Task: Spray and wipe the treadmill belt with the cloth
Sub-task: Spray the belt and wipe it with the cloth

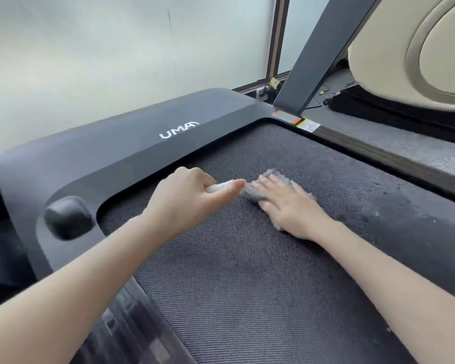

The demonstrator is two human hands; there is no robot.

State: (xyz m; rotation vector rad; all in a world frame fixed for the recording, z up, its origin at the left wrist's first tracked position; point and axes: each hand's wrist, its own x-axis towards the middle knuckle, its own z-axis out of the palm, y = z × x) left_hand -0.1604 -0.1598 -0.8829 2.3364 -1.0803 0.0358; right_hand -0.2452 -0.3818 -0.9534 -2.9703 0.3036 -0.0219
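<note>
Head view, the only one: the left hand (pixel 192 195) is closed round a slim white tube (pixel 222 185). Only a short length shows between the curled fingers (pixel 195 177) and the thumb laid along it. The rest is buried in the fist, so whether it is a spray bottle cannot be told.

The right hand (pixel 286 203) lies flat, palm down, on a grey cloth (pixel 276 176). Its fingers are straight and slightly spread, and press the cloth onto the treadmill belt (pixel 247 271). The cloth sits near the front of the belt, just behind the motor cover (pixel 132 145). Most of it is covered by the hand, and its fluffy edges are smeared by blur. The tip of the left thumb nearly meets the cloth; contact cannot be made out.

Darker, blotchy patches mark the belt to the right of the cloth (pixel 394 214), while the near part looks evenly woven.

Both forearms run out of the bottom corners. The cover carries white lettering, partly legible, and a rounded black knob (pixel 67 218). The slanted upright (pixel 323 51) and a cream shell (pixel 418 48) are cut off by the top edge. A frosted window (pixel 90 61) stands behind.
</note>
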